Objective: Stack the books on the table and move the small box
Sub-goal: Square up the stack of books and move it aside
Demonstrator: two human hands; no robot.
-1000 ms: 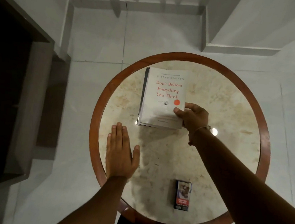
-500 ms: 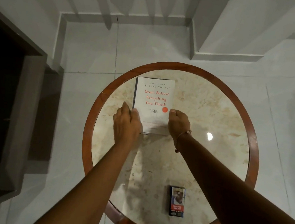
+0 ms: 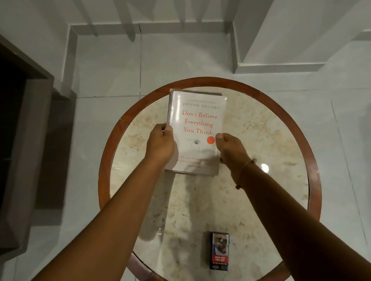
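A white book (image 3: 198, 121) with red title lettering is on the far half of the round table (image 3: 219, 200), and a darker book edge shows just beyond its top. My left hand (image 3: 160, 146) grips the book's left edge. My right hand (image 3: 232, 149) grips its right edge, thumb on the cover. Whether the book rests on the pile or is raised slightly, I cannot tell. The small box (image 3: 220, 250), dark with a picture and a red band, lies flat near the table's front edge, apart from both hands.
The table has a marble-like top and a brown wooden rim (image 3: 105, 163). Pale tiled floor surrounds it. A dark doorway with a grey frame (image 3: 24, 149) is at the left. White steps (image 3: 276, 47) rise at the back right.
My left hand left the tabletop and closed on the book's left edge. My right hand stayed at the right edge. The book now looks larger and nearer to the camera.
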